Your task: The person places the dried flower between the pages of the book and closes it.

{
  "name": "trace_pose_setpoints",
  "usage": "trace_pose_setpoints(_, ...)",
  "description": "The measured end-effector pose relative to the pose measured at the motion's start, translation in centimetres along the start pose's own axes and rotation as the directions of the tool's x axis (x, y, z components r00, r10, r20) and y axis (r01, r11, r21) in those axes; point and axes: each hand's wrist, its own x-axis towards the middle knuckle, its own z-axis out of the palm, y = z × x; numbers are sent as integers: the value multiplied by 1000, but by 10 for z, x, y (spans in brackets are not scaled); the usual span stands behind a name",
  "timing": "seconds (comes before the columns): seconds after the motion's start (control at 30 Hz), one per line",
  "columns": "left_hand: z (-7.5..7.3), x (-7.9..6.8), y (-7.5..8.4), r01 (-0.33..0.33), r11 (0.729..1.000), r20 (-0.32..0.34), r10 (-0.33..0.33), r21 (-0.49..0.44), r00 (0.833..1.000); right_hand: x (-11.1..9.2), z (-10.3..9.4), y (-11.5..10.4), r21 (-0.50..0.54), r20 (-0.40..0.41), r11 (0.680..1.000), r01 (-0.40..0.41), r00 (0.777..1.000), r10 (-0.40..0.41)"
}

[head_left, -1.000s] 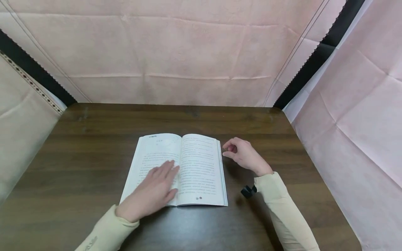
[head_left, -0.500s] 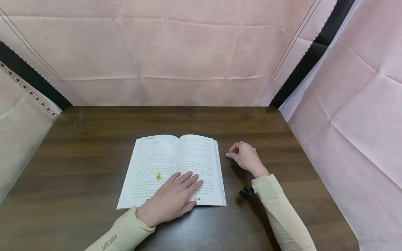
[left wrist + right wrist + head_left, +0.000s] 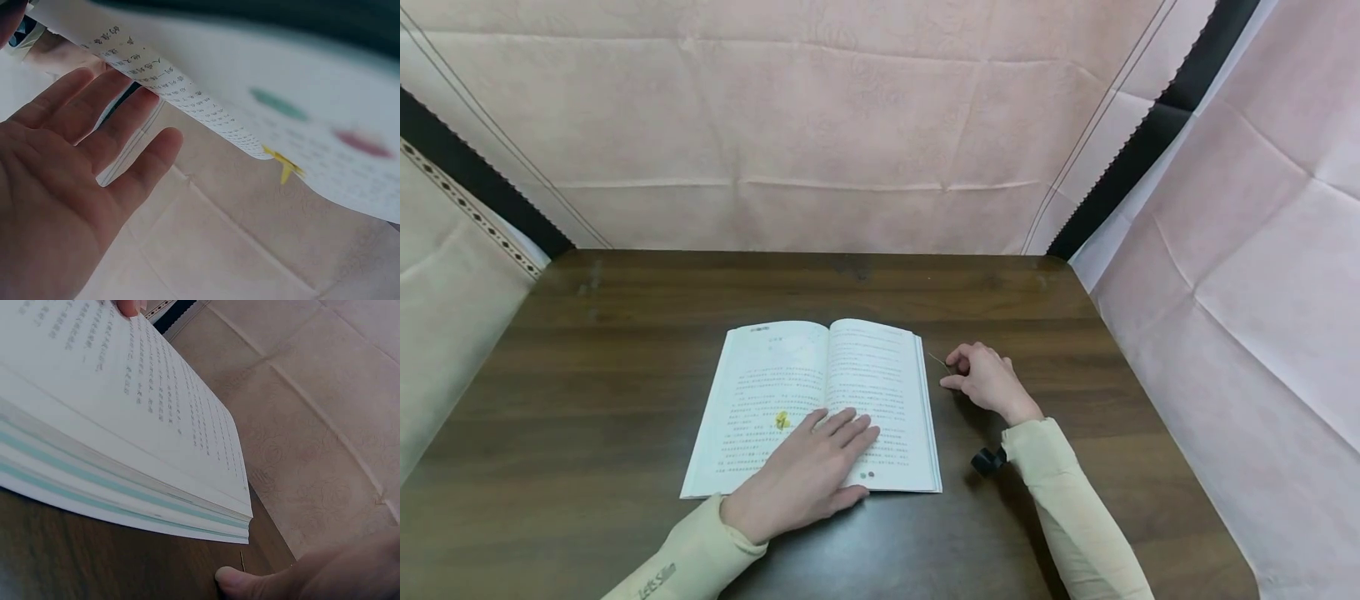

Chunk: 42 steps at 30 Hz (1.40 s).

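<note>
An open book lies on the table, pages of print facing up. My left hand is laid with spread fingers across the lower pages, over the fold. Just left of its fingertips, a small yellow flower-like piece sits on the left page; in the left wrist view the yellow piece sticks up from the paper. To the book's right is my right hand, thumb and forefinger apart. Between them and the book lies a thin stalk-like strand, close to the thumb in the right wrist view.
Brown wooden tabletop surrounds the book. Pale pink cloth hangs behind and at both sides, with black strips at the corners. A small black device is at the right cuff.
My left hand has slid right from the left page to across the fold, uncovering the yellow piece. My right hand has shifted slightly right and nearer, its thumb and forefinger parting a little.
</note>
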Motion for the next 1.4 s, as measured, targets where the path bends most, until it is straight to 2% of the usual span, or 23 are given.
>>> trace_pose_setpoints(0.4, -2, -10, -5, -8, 1000, -59, 7, -5, 998, -3, -1, -4, -27, 57, 995, -97, 993, 99)
trace_pose_setpoints(0.73, -10, -26, -13, 23, 997, -75, -28, -68, 997, -3, -2, -7, -94, 70, 994, -54, 996, 61)
trace_pose_setpoints(0.97, -18, -39, -19, 67, 994, -105, -76, -91, 992, -3, -2, -8, -89, 82, 995, -36, 996, 44)
trace_pose_setpoints(1.17, -22, -53, -22, 90, 988, -179, -112, -127, 977, -3, -1, -8, -96, 81, 995, -34, 996, 41)
trace_pose_setpoints(1.4, -23, -67, -24, 173, 964, -230, -219, -202, 948, -2, -3, -7, -75, 73, 995, -69, 995, 75)
